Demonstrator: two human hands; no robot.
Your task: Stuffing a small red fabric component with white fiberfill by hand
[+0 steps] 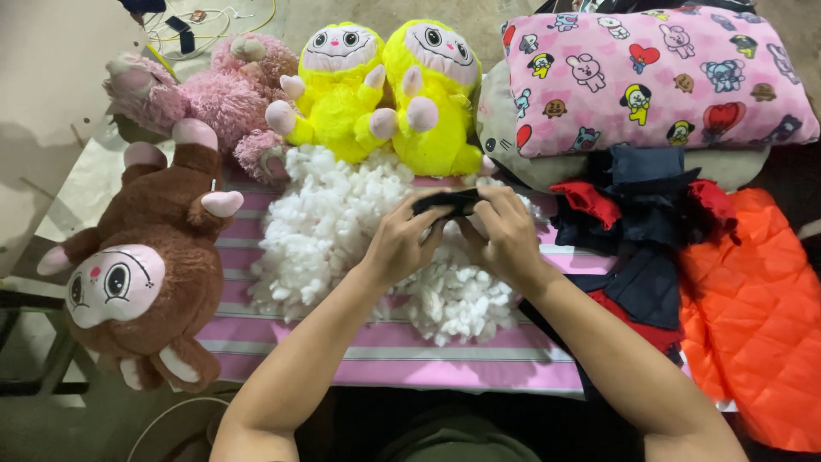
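While gripped, small dark cloth [446, 202]

Your hands [457, 235] are hemmed by 2 yellow plush toys [389, 90] ahead, a brown plush toy [145, 274] left and dark clothes [646, 227] right; only the bench's striped near edge [385, 355] is open.

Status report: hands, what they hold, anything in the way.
Left hand and right hand both grip dark fabric piece. Above white stuffing pile. Nothing blocking.
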